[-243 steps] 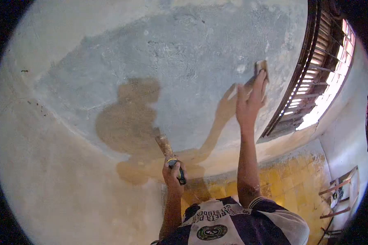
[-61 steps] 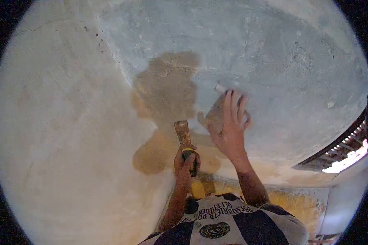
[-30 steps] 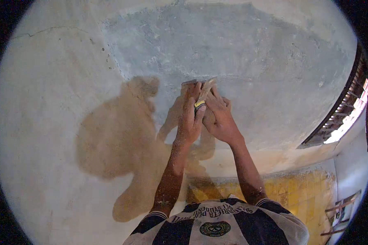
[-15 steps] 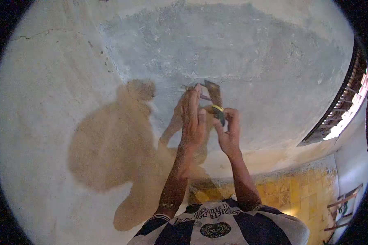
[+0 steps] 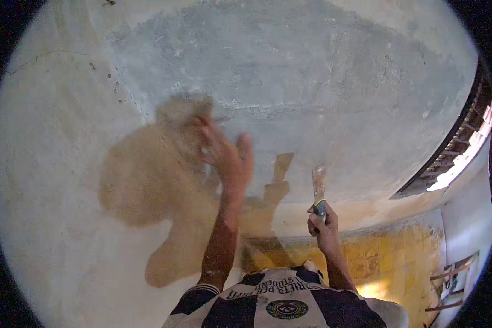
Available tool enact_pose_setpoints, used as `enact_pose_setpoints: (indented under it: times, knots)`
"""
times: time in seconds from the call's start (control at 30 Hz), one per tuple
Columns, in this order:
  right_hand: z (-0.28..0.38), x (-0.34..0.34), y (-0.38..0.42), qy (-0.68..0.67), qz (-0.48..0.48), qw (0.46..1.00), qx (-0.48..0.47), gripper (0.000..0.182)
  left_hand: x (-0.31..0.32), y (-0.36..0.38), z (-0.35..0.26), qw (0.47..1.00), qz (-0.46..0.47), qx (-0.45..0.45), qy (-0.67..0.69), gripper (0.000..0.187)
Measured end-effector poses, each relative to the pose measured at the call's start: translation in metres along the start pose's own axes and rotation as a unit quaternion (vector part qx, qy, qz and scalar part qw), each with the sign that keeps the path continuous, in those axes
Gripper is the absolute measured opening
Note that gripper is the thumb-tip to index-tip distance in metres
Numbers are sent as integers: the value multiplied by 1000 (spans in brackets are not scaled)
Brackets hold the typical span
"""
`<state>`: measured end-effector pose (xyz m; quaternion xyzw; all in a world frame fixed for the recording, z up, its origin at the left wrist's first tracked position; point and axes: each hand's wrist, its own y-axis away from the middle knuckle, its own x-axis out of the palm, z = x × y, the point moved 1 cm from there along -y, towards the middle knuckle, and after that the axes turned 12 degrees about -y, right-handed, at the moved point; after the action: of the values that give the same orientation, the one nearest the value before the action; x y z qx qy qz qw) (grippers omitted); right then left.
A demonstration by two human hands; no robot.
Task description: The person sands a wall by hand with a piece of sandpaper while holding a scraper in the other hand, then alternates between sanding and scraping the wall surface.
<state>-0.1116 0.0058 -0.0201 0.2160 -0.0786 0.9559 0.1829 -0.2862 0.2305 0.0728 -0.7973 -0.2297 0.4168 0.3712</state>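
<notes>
My right hand (image 5: 324, 225) is closed around the dark green and yellow handle of a putty knife (image 5: 318, 188). The knife points upward, its blade smeared with pale residue. Further left and higher, my left hand (image 5: 229, 158) reaches over the wall, blurred by motion, its thumb apart from its stretched fingers. Those fingertips overlap the edge of a shadow on the wall. Behind both hands spreads a broad grey patch (image 5: 311, 71) of wall surface, with a rough horizontal line running across it.
Pale plaster wall (image 5: 49, 180) with a thin crack (image 5: 49, 53) lies to the left. A slatted opening (image 5: 456, 153) lets in light at the right. Lower right are a yellow wall section (image 5: 388, 262) and a wooden frame (image 5: 454, 279). Shadows of my head and arms fall on the wall.
My hands, close together before, have moved apart. The left went left across the wall; the right came down and right with the putty knife, its blade now pointing up.
</notes>
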Motion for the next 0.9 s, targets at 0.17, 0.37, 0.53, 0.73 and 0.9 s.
enact_pose_setpoints:
  times: [0.17,0.37,0.53,0.73,0.9]
  knots:
    - [7,-15,-23,9,36,999,-5,18,20,8,23,999,-2,-22,-38,93]
    - [33,-11,-51,47,89,995,-10,21,24,15,-7,999,-25,29,-20,93]
    - [31,-23,-64,16,121,992,12,20,16,32,-46,983,101,1,-151,92]
    - [34,-50,-75,25,117,992,26,20,16,-38,-10,994,-81,-55,40,91]
    - [45,-59,-87,16,130,991,13,20,8,-8,-103,991,14,68,-118,85]
